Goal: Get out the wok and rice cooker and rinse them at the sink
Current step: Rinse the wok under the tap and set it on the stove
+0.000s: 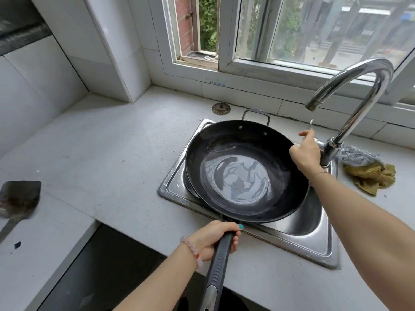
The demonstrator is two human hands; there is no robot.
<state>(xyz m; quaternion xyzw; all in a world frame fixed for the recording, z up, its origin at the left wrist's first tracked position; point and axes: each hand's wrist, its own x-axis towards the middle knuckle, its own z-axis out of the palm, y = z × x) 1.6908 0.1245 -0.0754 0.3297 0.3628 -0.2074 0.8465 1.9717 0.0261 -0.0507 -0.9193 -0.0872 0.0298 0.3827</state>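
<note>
Around: spatula (pixel 20 198) far left on bench (pixel 112 142); crumpled cloths (pixel 368 173) right of tap (pixel 359 86); round strainer (pixel 221 108) behind sink (pixel 314 248) | Hands: left hand (pixel 215 239) grips long handle of wok (pixel 244 173), held over sink, water pooled inside; right hand (pixel 306 151) curled on tap lever | Room: white bench, tiled walls, window behind.

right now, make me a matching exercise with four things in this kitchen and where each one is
1 wok
2 spatula
3 cloth
4 left hand

A on the counter right of the sink
B gripping the wok's handle
C over the sink
D on the counter, far left

Pairs: 1-C, 2-D, 3-A, 4-B
</note>
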